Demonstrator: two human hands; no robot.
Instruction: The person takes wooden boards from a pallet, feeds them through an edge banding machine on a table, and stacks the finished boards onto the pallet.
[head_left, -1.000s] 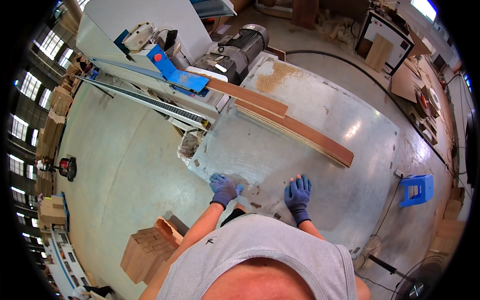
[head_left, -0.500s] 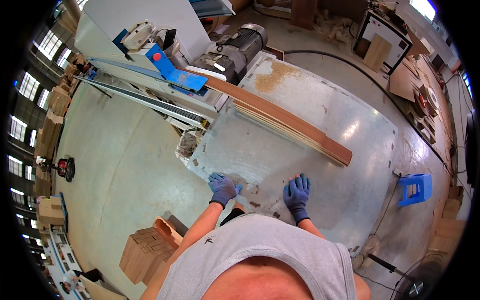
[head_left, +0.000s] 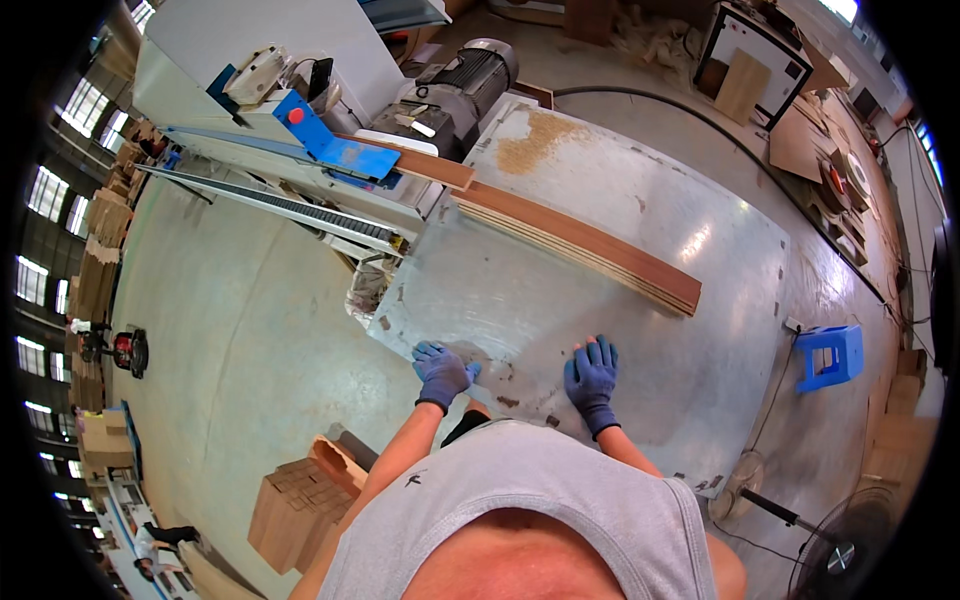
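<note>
Both my hands wear blue gloves and rest at the near edge of a large grey metal table (head_left: 620, 300). My left hand (head_left: 442, 371) grips the table's near left edge with curled fingers. My right hand (head_left: 592, 376) lies flat on the tabletop, fingers spread, holding nothing. A stack of long brown wooden boards (head_left: 580, 245) lies across the far part of the table, well beyond both hands. One more board (head_left: 425, 165) sticks out from the saw machine (head_left: 300, 150) at the table's far left.
A grey motor (head_left: 460, 85) sits behind the machine. A blue plastic stool (head_left: 828, 355) stands on the floor to the right. Stacked wooden blocks (head_left: 295, 505) sit low left by my arm. A fan (head_left: 830, 545) stands at lower right. Sawdust patch (head_left: 530, 145) on the far tabletop.
The stack of boards has slid to the right along the table's far side. My hands stay at the near edge, barely shifted.
</note>
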